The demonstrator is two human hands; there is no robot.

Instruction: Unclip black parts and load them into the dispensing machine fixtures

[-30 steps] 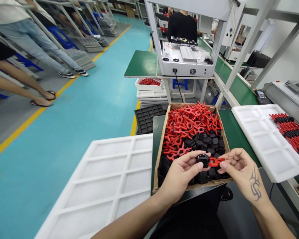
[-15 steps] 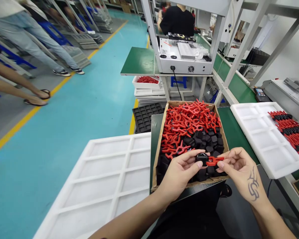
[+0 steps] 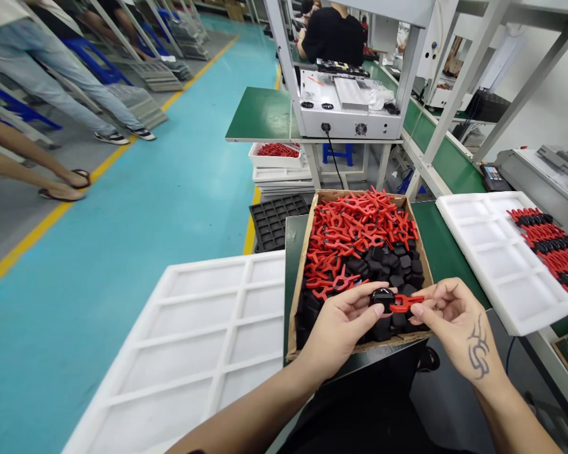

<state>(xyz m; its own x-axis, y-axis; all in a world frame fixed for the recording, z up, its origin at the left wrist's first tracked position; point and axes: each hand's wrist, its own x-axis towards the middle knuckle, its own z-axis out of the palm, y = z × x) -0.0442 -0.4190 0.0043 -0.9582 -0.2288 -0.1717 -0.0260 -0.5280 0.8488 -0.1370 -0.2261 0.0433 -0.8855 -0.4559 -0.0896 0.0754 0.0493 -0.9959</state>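
Note:
My left hand [image 3: 341,328] pinches a small black rounded part [image 3: 382,296] over the near end of a cardboard box [image 3: 301,284]. My right hand [image 3: 457,325], tattooed on its back, pinches a red X-shaped plastic piece [image 3: 405,303] that meets the black part. The box holds a heap of red pieces [image 3: 360,230] at its far end and black parts [image 3: 395,265] at its near end. Both hands are closed on their parts just above the box's front edge.
A white compartment tray [image 3: 203,340] lies at the left. Another white tray [image 3: 483,252] at the right carries rows of assembled red-and-black pieces [image 3: 553,249]. A black tray [image 3: 274,221] and stacked trays sit beyond the box. A white machine [image 3: 350,116] and a person in black stand farther off; people's legs at far left.
The view has tilted up slightly, so everything sits a little lower-to-higher in frame. The hands keep the same hold on the black part and the red piece.

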